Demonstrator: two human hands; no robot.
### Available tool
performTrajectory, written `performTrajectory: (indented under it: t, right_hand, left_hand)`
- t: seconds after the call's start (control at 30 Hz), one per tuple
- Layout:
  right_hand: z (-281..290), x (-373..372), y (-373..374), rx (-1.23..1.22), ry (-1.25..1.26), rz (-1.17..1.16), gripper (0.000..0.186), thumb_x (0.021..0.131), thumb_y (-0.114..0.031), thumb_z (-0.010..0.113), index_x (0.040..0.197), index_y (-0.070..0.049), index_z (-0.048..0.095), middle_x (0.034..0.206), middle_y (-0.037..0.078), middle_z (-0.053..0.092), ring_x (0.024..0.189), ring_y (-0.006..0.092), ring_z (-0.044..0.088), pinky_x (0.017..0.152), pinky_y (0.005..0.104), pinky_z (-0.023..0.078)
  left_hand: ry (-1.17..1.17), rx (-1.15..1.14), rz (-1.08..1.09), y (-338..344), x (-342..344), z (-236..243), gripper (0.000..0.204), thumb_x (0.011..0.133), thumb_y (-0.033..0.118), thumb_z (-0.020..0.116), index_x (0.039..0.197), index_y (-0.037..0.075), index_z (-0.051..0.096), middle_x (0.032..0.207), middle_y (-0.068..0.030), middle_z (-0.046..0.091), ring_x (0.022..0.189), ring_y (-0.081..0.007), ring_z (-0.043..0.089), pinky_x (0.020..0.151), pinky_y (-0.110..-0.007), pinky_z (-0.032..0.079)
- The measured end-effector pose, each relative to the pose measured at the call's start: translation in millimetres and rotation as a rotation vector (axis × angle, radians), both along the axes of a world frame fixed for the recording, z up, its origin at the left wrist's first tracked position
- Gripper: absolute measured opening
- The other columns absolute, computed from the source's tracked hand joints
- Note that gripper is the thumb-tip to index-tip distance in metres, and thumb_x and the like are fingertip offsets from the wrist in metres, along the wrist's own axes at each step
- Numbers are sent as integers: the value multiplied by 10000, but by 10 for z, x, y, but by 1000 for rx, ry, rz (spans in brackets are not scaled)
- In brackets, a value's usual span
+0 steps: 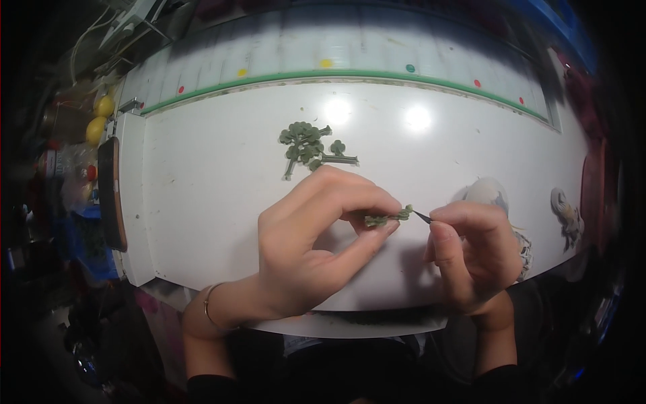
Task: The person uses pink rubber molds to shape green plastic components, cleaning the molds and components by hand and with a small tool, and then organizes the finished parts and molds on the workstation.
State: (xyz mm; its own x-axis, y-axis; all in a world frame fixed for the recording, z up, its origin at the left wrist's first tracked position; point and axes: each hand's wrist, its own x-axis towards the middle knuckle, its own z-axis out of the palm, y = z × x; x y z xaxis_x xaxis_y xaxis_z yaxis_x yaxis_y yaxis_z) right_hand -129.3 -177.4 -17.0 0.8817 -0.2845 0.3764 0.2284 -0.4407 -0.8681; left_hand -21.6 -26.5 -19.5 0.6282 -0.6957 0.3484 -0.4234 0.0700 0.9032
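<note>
Between the thumb and fingers of my left hand [316,236] is a small green leafy plastic piece [380,219], held over the white table. My right hand [474,246] pinches a thin dark pointed tool [422,217]; its tip is right beside the end of the leafy piece, and whether they touch I cannot tell. Most of the tool is hidden in the fingers. Beyond my left hand, a cluster of similar green leafy pieces [303,143] lies on the table, with a green stem-like piece [342,159] at its right.
Partly behind my right hand is a rounded grey-white object [489,191]. A small grey figure-like object [568,214] lies farther right. A green-edged strip [269,79] with coloured dots borders the white table [208,182] at the back. A dark flat slab [113,195] stands at the left edge.
</note>
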Motion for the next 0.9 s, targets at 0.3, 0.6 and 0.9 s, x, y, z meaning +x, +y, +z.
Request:
performTrajectory:
  t: [0.3, 0.6, 0.9]
  right_hand:
    - [-25, -20, 0, 52, 22, -27, 169, 782, 91, 596, 936, 67, 529, 812, 122, 630, 568, 69, 532, 483, 179, 415]
    - [-28, -35, -4, 96, 26, -37, 173, 787, 97, 590, 943, 75, 520, 813, 130, 626, 584, 86, 556, 508, 186, 441]
    - [-6, 18, 16, 30, -28, 53, 182, 792, 72, 613, 948, 68, 517, 802, 138, 636, 595, 110, 594, 524, 201, 479]
  left_hand:
    - [550, -1, -92, 12, -20, 63, 297, 777, -128, 573, 1069, -102, 527, 1001, -183, 592, 872, -208, 633, 713, -243, 538]
    - [563, -62, -96, -3, -38, 59, 360, 800, -135, 525, 1153, -122, 457, 993, -213, 603, 891, -240, 639, 746, -261, 545]
    - [220, 108, -17, 42, 2, 77, 227, 757, -94, 621, 984, -71, 614, 898, -133, 611, 768, -148, 618, 702, -222, 510]
